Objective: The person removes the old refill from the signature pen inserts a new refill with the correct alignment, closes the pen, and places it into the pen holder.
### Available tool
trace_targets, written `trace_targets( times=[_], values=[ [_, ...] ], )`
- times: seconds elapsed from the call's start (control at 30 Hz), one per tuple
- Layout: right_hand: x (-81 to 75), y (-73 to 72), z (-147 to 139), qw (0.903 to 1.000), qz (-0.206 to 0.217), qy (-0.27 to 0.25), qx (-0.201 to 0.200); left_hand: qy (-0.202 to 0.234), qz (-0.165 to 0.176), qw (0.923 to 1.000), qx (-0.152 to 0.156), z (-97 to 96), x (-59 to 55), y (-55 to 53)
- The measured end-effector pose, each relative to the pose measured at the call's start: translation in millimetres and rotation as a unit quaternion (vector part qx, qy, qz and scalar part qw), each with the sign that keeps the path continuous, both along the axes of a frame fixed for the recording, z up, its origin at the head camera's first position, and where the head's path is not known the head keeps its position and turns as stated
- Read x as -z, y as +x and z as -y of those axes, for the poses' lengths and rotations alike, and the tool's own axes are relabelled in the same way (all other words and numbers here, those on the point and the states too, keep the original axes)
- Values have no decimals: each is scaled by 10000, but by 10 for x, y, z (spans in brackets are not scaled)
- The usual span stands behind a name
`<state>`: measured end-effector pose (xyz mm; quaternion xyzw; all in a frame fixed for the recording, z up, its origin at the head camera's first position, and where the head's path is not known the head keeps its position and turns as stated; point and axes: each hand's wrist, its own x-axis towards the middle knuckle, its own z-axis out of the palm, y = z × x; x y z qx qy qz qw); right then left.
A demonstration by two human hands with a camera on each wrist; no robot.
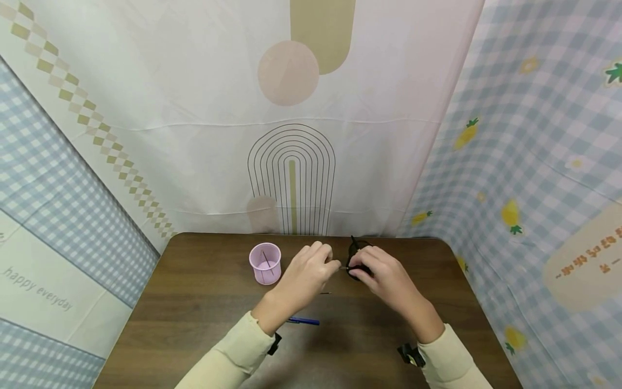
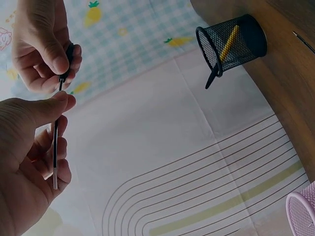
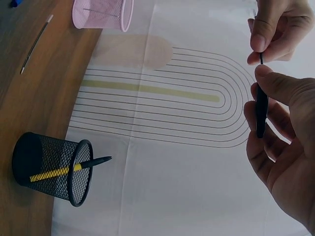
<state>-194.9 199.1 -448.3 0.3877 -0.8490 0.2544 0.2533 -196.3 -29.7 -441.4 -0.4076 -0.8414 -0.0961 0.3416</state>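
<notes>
My left hand (image 1: 307, 270) pinches a thin dark pen refill (image 2: 55, 152) between thumb and fingers; its pale end points down past the palm in the left wrist view. Opposite it, my right hand (image 1: 389, 273) grips a black pen barrel (image 3: 262, 113), with the fingers curled round it. The refill's upper end meets the barrel's end, in line with it; how far inside it reaches is hidden. Both hands are held above the table, in front of the black mesh pen holder (image 3: 54, 164), where a yellow and black pen (image 3: 49, 173) leans.
A pink mesh pen holder (image 1: 265, 274) with thin refills inside stands to the left on the brown table (image 1: 194, 302). Another refill (image 3: 35, 44) lies loose on the wood. Closer to me is a blue pen (image 1: 307, 321). Patterned cloth hangs behind and at both sides.
</notes>
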Motion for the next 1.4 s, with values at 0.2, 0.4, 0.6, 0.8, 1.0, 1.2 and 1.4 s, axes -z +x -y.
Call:
trace_targets(
  times=[0.2,0.4,0.6,0.8,1.0,1.2,1.4],
  values=[
    [11,-1,14,10000,-38,-4,-27,29,0,10000,76,-24,-19,15],
    [8,11,30,10000,54,-21,11,207,87,9996,183,-57,16,1],
    [12,20,31,9999,126,-66,-10,240,339,9989,228,-71,29,6],
    [28,15,32,9998,139,-161,-36,295,379,9986,233,-88,32,7],
    [36,16,27,9997,106,-213,-34,370,361,9984,212,-85,41,10],
    [29,18,16,9997,120,-190,7,530,605,9966,170,-17,37,20],
    [24,20,-2,9997,172,-153,25,796,967,9921,28,113,57,19]
  ],
)
